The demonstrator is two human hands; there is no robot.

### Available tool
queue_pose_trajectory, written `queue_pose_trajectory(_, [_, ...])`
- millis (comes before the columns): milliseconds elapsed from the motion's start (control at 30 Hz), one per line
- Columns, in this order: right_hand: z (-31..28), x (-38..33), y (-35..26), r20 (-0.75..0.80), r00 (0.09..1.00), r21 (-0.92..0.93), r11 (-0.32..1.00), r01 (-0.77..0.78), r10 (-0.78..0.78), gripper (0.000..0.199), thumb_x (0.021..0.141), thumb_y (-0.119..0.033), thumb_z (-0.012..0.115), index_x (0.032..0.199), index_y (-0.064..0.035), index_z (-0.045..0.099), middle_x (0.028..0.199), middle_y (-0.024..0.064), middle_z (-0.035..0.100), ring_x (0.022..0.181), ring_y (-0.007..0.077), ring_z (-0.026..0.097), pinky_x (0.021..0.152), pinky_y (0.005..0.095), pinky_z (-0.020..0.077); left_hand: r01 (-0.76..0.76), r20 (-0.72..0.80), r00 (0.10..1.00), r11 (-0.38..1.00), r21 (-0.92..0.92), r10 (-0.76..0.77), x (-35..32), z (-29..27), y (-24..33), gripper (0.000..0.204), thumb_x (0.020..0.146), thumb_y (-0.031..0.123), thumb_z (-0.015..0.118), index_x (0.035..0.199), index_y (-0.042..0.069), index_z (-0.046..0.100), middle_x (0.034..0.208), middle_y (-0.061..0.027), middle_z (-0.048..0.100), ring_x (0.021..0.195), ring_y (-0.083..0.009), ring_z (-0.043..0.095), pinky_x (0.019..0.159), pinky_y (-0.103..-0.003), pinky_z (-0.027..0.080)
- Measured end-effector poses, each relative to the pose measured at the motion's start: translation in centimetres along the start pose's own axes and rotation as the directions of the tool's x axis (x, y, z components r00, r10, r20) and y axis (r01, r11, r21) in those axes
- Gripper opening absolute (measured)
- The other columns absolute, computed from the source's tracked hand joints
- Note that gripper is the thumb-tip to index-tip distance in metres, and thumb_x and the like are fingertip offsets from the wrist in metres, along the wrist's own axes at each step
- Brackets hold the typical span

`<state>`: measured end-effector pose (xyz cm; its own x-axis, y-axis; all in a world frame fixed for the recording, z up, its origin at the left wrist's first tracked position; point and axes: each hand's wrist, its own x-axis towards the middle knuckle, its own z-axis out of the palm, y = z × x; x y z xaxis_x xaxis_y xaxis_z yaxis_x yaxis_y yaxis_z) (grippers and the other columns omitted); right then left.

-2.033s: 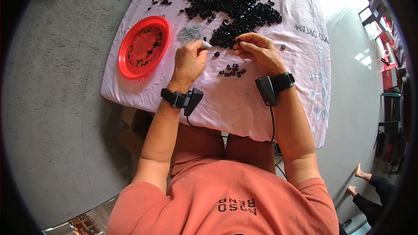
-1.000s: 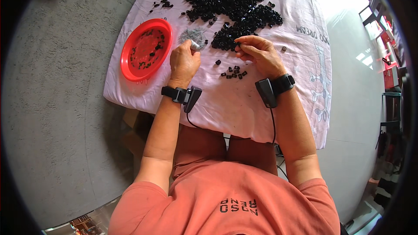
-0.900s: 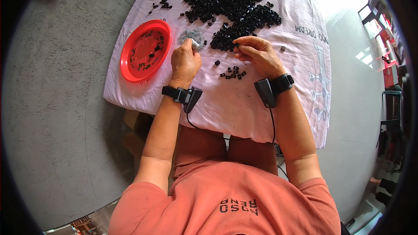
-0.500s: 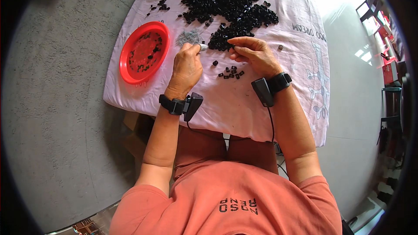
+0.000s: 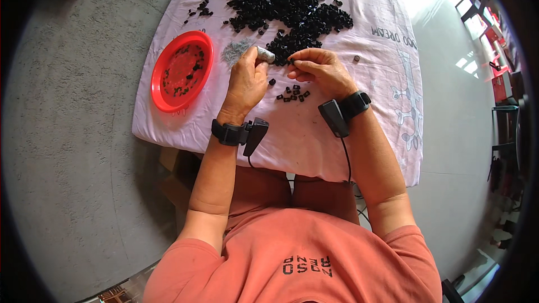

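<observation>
My right hand (image 5: 327,73) pinches a small black plastic piece (image 5: 291,62) between thumb and forefinger, at the near edge of a big pile of like black pieces (image 5: 275,0). Facing it, my left hand (image 5: 247,83) is closed, thumb against fingers; whatever lies between them is too small to make out. One left finger wears a greyish-white wrapping (image 5: 265,54), its tip pointing at the right hand. Behind the left hand lies a heap of thin silvery metal pins (image 5: 233,51). Several loose black pieces (image 5: 294,94) lie on the cloth below and between both hands.
A round red plastic dish (image 5: 155,92) holding scattered black pieces stands at the left. A pale pink cloth (image 5: 370,129) covers the table, with one lone small piece (image 5: 356,58) on it right of my hand. Both wrists wear black strapped devices with cables (image 5: 345,157).
My left hand has turned and moved slightly right and up toward the right hand, so its wrapped finger shows more fully. The right hand keeps its pinch near the pile's edge.
</observation>
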<state>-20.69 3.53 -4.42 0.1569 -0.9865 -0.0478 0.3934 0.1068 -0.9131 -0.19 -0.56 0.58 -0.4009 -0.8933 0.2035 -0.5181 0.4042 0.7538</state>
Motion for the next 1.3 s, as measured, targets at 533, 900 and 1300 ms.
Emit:
queue_pose_trajectory(533, [0.8,-0.3,-0.6,0.045,0.999,-0.129,0.992,-0.010,0.016,0.019,0.096,-0.010,0.066,0.112,-0.0014,0.069,0.095,0.0067,0.073,0.083,0.0130,0.071,0.079,0.0263,0.0585,-0.164,0.050,0.986,0.975,0.147,0.158,0.2,0.6,2.0,0.012,0.093,-0.001,0.054,0.103,-0.001,0.059,0.089,-0.0171,0.067,0.078,-0.0285,0.068,0.071,-0.038,0.053])
queue_pose_trajectory(900, [1.1,-0.4,-0.5,0.019,1.000,-0.129,0.992,0.017,-0.014,0.017,0.095,-0.013,0.068,0.107,-0.0008,0.071,0.091,0.0073,0.073,0.080,0.0134,0.071,0.077,0.0267,0.0590,-0.277,0.066,0.961,0.939,0.206,0.269,0.1,0.9,3.1,0.010,0.088,-0.004,0.055,0.097,-0.001,0.054,0.093,-0.0211,0.062,0.089,-0.0429,0.062,0.076,-0.048,0.049])
queue_pose_trajectory(1300, [1.3,-0.6,-0.8,0.046,0.998,-0.181,0.982,0.044,-0.036,0.015,0.095,-0.011,0.068,0.100,0.0030,0.071,0.088,0.0087,0.072,0.077,0.0150,0.071,0.071,0.0275,0.0592,-0.351,0.124,0.936,0.907,0.235,0.330,0.5,1.2,3.0,0.013,0.086,-0.004,0.057,0.098,0.000,0.052,0.095,-0.0213,0.059,0.090,-0.0439,0.062,0.076,-0.049,0.051])
